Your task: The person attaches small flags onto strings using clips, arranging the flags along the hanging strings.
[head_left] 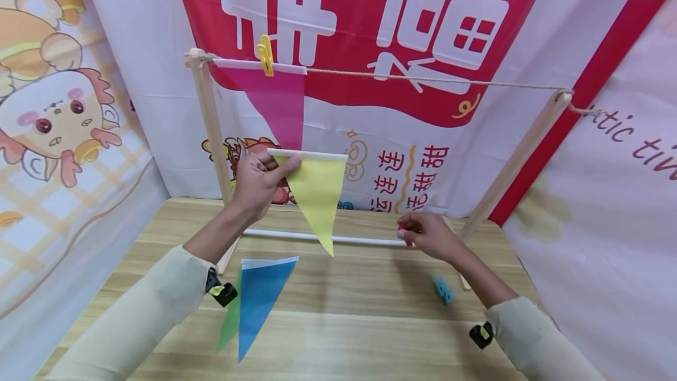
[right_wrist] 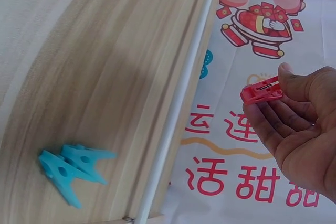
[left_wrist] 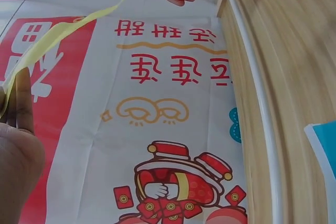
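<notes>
Blue (head_left: 259, 298) and green (head_left: 230, 319) pennants lie on the wooden table (head_left: 370, 334) nearest you, blue clothespins (head_left: 442, 288) to their right. Your right hand (head_left: 431, 234) pinches a red clothespin (right_wrist: 261, 92) over the white bar (head_left: 322, 238). Higher, your left hand (head_left: 257, 181) pinches the yellow pennant's (head_left: 317, 193) top edge, below the string (head_left: 433, 80) holding a pink pennant (head_left: 277, 99) under a yellow clothespin (head_left: 265, 53).

Head overhead; wrists close, perhaps tableward.

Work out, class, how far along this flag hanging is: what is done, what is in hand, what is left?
Done: the pink flag hangs on the string under a yellow clip. In hand: the left hand holds the yellow flag; the right hand pinches a red clip. Left: the blue flag and blue clips lie on the table.
</notes>
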`<state>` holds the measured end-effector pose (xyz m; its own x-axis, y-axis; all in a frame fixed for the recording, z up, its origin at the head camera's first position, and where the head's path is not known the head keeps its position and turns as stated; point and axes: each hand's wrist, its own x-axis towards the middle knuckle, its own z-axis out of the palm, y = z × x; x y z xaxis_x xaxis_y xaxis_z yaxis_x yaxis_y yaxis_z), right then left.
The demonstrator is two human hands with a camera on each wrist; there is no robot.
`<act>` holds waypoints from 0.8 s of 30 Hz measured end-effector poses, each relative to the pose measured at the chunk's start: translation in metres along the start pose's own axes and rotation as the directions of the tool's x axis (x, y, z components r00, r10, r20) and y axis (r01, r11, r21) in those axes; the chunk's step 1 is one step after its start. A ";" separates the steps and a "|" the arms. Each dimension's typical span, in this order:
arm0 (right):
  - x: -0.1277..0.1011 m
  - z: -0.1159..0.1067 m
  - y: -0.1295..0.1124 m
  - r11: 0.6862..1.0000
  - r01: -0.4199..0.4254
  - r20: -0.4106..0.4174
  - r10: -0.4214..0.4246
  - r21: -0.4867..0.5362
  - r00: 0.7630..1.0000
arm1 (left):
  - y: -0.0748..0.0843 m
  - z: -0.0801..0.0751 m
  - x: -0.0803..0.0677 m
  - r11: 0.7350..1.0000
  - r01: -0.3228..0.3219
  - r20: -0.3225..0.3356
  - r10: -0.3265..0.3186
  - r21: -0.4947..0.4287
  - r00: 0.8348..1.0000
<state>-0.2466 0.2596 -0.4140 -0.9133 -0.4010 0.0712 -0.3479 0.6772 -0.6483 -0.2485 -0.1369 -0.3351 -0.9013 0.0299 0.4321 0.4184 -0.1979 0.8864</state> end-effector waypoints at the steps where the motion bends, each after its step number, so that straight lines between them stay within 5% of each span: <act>1: 0.001 -0.001 -0.001 1.000 0.006 0.000 -0.006 -0.004 1.000 | 0.001 0.000 0.001 1.000 0.001 0.002 -0.001 0.006 1.000; 24: 0.019 -0.027 -0.033 0.999 0.013 -0.013 -0.013 -0.035 1.000 | 0.023 0.004 0.017 0.992 0.015 -0.001 -0.015 0.123 1.000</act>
<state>-0.2582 0.2467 -0.3709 -0.9113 -0.4018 0.0898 -0.3667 0.6930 -0.6207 -0.2537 -0.1367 -0.3063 -0.9077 0.0320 0.4185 0.4153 -0.0755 0.9065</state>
